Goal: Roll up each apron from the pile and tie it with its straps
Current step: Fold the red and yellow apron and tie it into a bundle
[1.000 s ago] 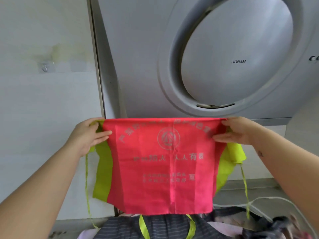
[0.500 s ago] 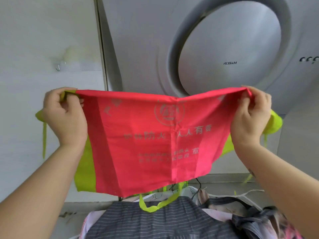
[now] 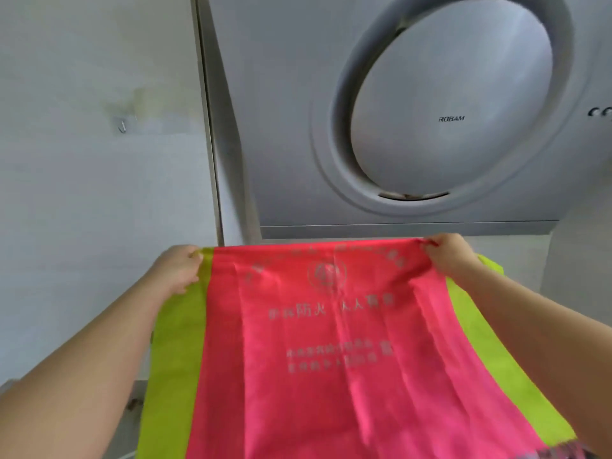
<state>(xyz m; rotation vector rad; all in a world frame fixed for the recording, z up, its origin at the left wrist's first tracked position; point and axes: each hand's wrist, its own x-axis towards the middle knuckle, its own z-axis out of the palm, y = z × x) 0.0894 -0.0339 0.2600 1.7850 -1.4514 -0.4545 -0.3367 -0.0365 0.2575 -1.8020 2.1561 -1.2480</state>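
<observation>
Both bare forearms [image 3: 86,369] reach forward, the left hand [image 3: 178,270] and right hand [image 3: 447,260] each pinching a top corner of the red-and-lime fabric apron [image 3: 331,342] spread between them.

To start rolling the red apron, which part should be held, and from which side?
Its two top corners, one from each side. The left grip pinches the corner at the green border, the right grip the opposite one; the top edge runs straight between them and the apron spreads flat, so it should roll evenly.
</observation>
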